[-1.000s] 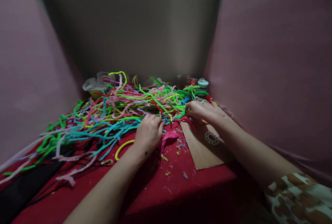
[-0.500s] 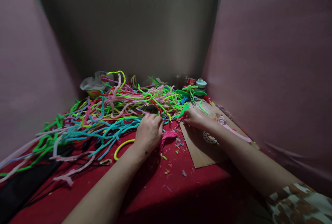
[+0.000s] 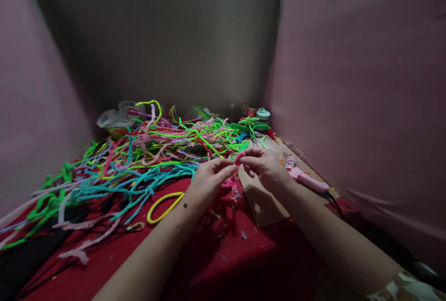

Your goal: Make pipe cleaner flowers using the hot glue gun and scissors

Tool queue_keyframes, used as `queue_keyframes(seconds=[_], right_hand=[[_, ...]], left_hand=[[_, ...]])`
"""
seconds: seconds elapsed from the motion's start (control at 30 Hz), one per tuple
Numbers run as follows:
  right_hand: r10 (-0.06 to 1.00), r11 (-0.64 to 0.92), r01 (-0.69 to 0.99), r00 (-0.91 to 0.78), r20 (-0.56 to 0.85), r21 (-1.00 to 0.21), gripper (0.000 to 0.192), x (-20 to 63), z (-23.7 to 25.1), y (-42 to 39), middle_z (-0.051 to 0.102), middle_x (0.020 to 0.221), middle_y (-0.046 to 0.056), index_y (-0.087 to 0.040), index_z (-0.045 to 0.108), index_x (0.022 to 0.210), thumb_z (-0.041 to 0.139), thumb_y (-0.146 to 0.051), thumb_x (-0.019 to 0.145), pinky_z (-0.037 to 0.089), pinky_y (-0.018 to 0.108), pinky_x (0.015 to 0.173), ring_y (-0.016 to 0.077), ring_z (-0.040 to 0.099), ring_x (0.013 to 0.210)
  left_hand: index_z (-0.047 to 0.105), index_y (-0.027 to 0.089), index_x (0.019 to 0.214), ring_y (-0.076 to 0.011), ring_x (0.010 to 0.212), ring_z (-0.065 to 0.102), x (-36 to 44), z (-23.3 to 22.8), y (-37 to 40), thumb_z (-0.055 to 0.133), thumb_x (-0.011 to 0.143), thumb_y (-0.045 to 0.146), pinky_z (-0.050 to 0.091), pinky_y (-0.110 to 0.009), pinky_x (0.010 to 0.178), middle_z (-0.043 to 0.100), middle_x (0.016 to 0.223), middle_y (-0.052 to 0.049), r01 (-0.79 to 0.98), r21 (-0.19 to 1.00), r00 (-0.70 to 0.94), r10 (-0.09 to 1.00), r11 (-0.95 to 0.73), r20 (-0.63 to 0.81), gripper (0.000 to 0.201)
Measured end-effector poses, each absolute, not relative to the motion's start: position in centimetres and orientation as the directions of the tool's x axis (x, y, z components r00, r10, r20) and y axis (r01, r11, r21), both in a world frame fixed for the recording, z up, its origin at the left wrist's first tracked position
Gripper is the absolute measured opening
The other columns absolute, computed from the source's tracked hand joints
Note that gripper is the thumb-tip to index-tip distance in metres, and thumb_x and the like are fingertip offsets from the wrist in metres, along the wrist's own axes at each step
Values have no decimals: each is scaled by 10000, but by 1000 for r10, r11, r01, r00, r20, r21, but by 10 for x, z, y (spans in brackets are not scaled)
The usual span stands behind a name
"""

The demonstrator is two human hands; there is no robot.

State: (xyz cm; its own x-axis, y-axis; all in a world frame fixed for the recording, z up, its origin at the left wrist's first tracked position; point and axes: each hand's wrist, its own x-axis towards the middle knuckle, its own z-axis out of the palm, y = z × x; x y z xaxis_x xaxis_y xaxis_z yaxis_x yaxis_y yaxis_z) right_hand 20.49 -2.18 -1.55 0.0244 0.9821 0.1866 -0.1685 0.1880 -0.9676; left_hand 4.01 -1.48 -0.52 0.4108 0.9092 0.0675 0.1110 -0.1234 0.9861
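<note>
My left hand [image 3: 211, 179] and my right hand [image 3: 267, 167] meet over the near edge of the pile. Between their fingertips is a short, bent pink pipe cleaner [image 3: 239, 157], pinched from both sides. Another bright pink fuzzy piece [image 3: 229, 183] shows on the red cloth [image 3: 195, 254] below, partly hidden by my left hand. Many-coloured pipe cleaners [image 3: 170, 138] are heaped beyond and to the left of my hands. Under my right hand lies a sheet of cardboard [image 3: 266, 208].
A pink glue gun [image 3: 308, 179] rests on the cardboard's right side. Behind stand a pale blue-capped bottle [image 3: 262, 115] and a green pipe-cleaner flower [image 3: 249, 123]. A yellow loop [image 3: 164, 208] lies left of my left arm. Pink sheets [image 3: 365, 73] wall both sides.
My hands have come together and risen slightly. My left hand now grips the pink pipe cleaner with my right. The view has shifted slightly, bringing the glue gun more fully into sight.
</note>
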Motion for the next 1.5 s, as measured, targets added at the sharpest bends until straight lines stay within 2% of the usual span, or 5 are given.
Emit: queue_keyframes(seconds=[0.3, 0.47, 0.83, 1.17, 1.5], right_hand=[[935, 291, 143, 165, 313, -946, 271, 218, -12, -46, 590, 668, -1, -156, 668, 909, 645, -317, 693, 344, 228, 457, 93, 460, 508], [844, 32, 911, 196, 500, -410, 327, 302, -28, -67, 641, 923, 114, -145, 660, 992, 487, -115, 716, 425, 349, 756, 227, 563, 845], [878, -208, 967, 250, 407, -145, 482, 343, -78, -82, 576, 1012, 140, -132, 489, 1257, 454, -138, 776, 446, 341, 721, 255, 558, 881], [616, 357, 363, 600, 509, -860, 150, 309, -33, -82, 636, 747, 44, -176, 611, 829, 635, -274, 718, 471, 301, 562, 182, 599, 643], [905, 357, -364, 363, 222, -860, 171, 244, 6, -55, 623, 633, -12, -164, 575, 810, 647, -246, 678, 448, 237, 465, 106, 558, 465]], left_hand=[[548, 152, 573, -52, 395, 343, 37, -3, -21, 626, 642, 310, 233, -194, 416, 477, 458, 55, 224, 974, 399, 915, -40, -54, 189], [571, 150, 609, -65, 449, 364, 32, -7, -13, 599, 664, 317, 270, -198, 450, 499, 517, 42, 163, 974, 367, 926, -156, 87, 178], [616, 138, 699, -62, 432, 349, 30, -13, -2, 670, 585, 408, 255, -200, 439, 498, 518, 49, 94, 990, 244, 967, -102, 76, 297], [599, 134, 771, -38, 409, 345, 23, -20, 8, 693, 625, 343, 234, -167, 421, 472, 498, 65, -17, 1000, 227, 974, 2, 2, 271], [614, 144, 745, -57, 454, 391, 22, -19, 8, 682, 646, 342, 293, -177, 446, 511, 539, 44, -35, 998, 195, 979, -47, 53, 231]])
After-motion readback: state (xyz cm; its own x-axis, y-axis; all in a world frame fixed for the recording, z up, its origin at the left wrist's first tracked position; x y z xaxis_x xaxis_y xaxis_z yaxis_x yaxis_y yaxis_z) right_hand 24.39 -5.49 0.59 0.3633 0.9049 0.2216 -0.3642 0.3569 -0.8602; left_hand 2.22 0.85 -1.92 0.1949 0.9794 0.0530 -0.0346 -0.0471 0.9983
